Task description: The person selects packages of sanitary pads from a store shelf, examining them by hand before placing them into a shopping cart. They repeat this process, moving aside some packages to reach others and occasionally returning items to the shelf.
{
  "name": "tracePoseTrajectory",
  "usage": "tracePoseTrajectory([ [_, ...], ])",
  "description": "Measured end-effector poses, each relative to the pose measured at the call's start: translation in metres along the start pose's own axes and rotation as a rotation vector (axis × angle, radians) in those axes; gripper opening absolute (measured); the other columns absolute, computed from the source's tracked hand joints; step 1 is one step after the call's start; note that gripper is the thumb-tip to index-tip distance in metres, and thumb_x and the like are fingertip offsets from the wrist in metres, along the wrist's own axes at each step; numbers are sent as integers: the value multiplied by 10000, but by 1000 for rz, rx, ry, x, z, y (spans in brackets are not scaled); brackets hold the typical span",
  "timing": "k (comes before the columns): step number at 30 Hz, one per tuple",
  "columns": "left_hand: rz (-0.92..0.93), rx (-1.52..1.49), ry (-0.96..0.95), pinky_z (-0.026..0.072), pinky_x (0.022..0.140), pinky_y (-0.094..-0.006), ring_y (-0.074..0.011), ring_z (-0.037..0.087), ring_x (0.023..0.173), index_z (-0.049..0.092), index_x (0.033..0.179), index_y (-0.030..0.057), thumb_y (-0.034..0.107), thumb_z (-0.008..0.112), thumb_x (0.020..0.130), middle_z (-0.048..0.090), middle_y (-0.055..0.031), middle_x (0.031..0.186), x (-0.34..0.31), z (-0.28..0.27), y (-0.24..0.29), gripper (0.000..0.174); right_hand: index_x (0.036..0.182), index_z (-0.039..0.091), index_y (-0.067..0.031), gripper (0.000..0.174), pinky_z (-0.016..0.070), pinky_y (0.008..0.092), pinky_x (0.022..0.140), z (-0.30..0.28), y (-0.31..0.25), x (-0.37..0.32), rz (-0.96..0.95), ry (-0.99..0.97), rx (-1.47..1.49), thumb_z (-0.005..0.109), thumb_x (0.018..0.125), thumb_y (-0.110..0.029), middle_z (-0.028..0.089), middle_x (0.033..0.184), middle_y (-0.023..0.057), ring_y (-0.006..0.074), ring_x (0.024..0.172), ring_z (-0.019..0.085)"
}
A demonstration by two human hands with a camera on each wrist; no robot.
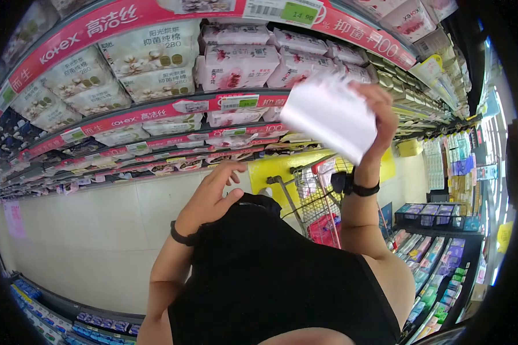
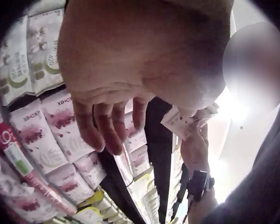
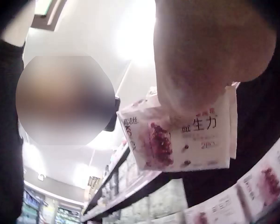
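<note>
My right hand [image 1: 381, 118] grips a white and pink pack of sanitary pads [image 1: 328, 118] by its edge, raised in front of the shelf and blurred in the head view. In the right wrist view the pack [image 3: 196, 149] shows a dark red berry print and "280", with the hand [image 3: 205, 60] across its top. My left hand [image 1: 214, 194] hangs in front of my body with loosely bent fingers and nothing in it. Matching pink packs [image 1: 239, 66] stand on the shelf ahead, close to the held pack. In the left wrist view the left hand [image 2: 140, 70] is near these packs.
White cotton-print packs [image 1: 149, 57] fill the shelf to the left, above a pink price strip [image 1: 126, 118]. A wire shopping cart [image 1: 313, 201] with a few goods stands below my right arm. More stocked shelves [image 1: 437, 259] line the right side. Pale floor tiles [image 1: 98, 224] lie below.
</note>
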State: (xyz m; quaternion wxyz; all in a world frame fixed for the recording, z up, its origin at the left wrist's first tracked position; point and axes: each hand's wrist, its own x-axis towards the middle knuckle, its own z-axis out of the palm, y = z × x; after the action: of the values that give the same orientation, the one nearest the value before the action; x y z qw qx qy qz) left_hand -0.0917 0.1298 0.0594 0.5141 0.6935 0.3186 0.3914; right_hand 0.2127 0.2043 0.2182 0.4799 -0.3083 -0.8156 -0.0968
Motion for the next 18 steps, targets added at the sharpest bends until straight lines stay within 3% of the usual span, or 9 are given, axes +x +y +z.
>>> tracePoseTrajectory([
  [1, -28, 51, -62, 517, 867, -382, -273, 642, 1009, 582, 1293, 48, 285, 700, 965, 623, -130, 1207, -3, -2, -3, 421, 1249, 532, -55, 458, 477, 470, 1001, 4, 9, 2, -42, 122, -86, 785, 877, -141, 729, 1179, 173, 352, 1094, 651],
  [3, -82, 146, -168, 518, 883, -389, -272, 643, 979, 608, 1268, 61, 305, 696, 966, 642, -128, 1182, -12, -6, -10, 398, 1251, 551, -40, 446, 487, 472, 1001, -2, 14, 3, -114, 89, -197, 769, 866, -91, 728, 1203, 177, 361, 1111, 651],
  [7, -86, 347, -136, 532, 887, -399, -297, 666, 1008, 637, 1210, 65, 350, 774, 900, 676, -123, 1124, -28, -14, -11, 443, 1262, 602, -15, 470, 505, 478, 1009, -2, 14, 13, -168, 29, -386, 758, 819, -8, 731, 1222, 184, 374, 1139, 652],
  [9, -95, 334, -120, 535, 894, -414, -308, 671, 1031, 645, 1205, 64, 385, 803, 870, 685, -124, 1121, -30, -17, -9, 491, 1260, 655, -1, 545, 504, 481, 1029, -3, 25, 19, -174, 9, -444, 765, 728, 48, 730, 1236, 168, 374, 1145, 655],
  [13, -96, 393, -172, 519, 921, -442, -345, 655, 1057, 647, 1224, 87, 431, 797, 864, 681, -128, 1140, -34, -19, -7, 519, 1287, 648, -13, 588, 487, 491, 1017, 10, 65, 16, -69, -3, -517, 788, 717, 22, 684, 1263, 192, 426, 1173, 617],
  [15, -132, 403, -197, 496, 960, -478, -386, 633, 1096, 643, 1234, 114, 474, 773, 873, 679, -139, 1171, -36, -21, -6, 526, 1237, 657, -17, 492, 482, 521, 982, 19, 80, 25, -18, -5, -572, 799, 767, -30, 681, 1193, 215, 464, 1133, 607],
  [18, -152, 422, -231, 501, 926, -489, -400, 637, 1046, 638, 1222, 116, 452, 736, 913, 679, -144, 1130, -41, -24, -9, 467, 1176, 672, -28, 362, 492, 543, 926, 27, 107, 26, 95, -90, -622, 799, 861, -153, 688, 1124, 235, 487, 1094, 616],
])
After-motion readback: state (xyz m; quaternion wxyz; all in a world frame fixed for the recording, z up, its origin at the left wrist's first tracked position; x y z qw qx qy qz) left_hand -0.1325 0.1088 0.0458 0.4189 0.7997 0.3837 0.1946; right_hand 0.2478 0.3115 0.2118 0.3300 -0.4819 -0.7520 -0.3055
